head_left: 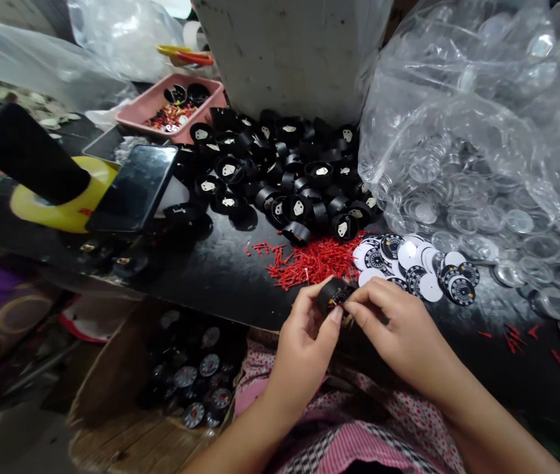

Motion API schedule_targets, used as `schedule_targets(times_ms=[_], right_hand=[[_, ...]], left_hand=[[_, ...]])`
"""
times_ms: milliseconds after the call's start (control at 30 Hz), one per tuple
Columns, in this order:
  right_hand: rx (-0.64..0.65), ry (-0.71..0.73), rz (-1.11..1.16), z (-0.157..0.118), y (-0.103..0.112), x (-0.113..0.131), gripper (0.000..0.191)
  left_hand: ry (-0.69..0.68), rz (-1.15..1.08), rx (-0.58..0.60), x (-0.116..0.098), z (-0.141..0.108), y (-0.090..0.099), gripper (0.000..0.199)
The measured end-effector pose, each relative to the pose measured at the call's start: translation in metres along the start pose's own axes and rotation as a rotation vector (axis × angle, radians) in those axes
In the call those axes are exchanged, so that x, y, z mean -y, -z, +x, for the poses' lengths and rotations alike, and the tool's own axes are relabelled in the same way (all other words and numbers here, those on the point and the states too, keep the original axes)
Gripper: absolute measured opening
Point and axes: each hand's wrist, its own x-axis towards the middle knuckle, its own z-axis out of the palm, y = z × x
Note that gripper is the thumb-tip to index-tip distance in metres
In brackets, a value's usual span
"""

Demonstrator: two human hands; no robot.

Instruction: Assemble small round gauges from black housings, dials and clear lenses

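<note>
My left hand [304, 336] is wrapped round a small black round gauge housing [332, 293] with a printed dial inside, tilted toward me. At its near rim, my right hand [389, 309] has thumb and forefinger pinched together; what is between those fingertips is too small to make out. Just beyond the hands lies a heap of small red pointers [317, 260]. To the right of that heap, round dial discs [416, 263] lie spread, some white side up and some with black printed faces. Behind, many black housings [280, 171] are piled up.
A clear plastic bag [462, 118] of transparent round covers [458, 197] spills at the right. On the left are a pink tray [134, 108], a phone [134, 187] and a yellow tape roll [37, 207]. Below the table edge stands a cardboard box [116, 408] holding finished-looking gauges [186, 376].
</note>
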Motion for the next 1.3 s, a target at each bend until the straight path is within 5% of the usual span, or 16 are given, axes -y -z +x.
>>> schedule_targets(times_ms=[300,467,567,800,933,1100,1133,1233,1300], right_hand=[[-0.045,0.015,0.029,-0.009,-0.007,0.006,0.021],[-0.009,-0.013,-0.032,-0.006,-0.003,0.001,0.025],[-0.053,0.122,-0.138,-0.003,-0.001,-0.004,0.006],[-0.121,0.318,-0.424,0.005,-0.01,-0.007,0.018],[-0.129,0.13,-0.331,0.005,-0.01,0.002,0.013],[0.03,-0.01,-0.166,0.015,0.019,-0.012,0.011],[0.001,-0.025,-0.182,0.022,0.03,-0.022,0.013],[-0.371,-0.231,-0.467,0.051,0.068,-0.064,0.024],[-0.446,-0.299,-0.559,0.07,0.09,-0.091,0.026]], left_hand=[[-0.099,0.169,-0.032,0.005,-0.008,0.008,0.034],[0.12,-0.068,0.117,0.002,0.0,0.011,0.028],[0.25,-0.236,0.187,-0.001,0.004,0.013,0.039],[0.231,-0.068,0.091,-0.001,0.0,0.006,0.041],[0.402,-0.232,-0.015,0.006,-0.003,-0.004,0.049],[0.313,-0.038,-0.019,0.015,0.005,0.002,0.049],[0.304,-0.026,-0.025,0.016,0.007,0.004,0.05],[0.322,-0.118,-0.009,0.021,0.007,0.006,0.054],[0.31,-0.122,0.017,0.024,0.006,0.007,0.05]])
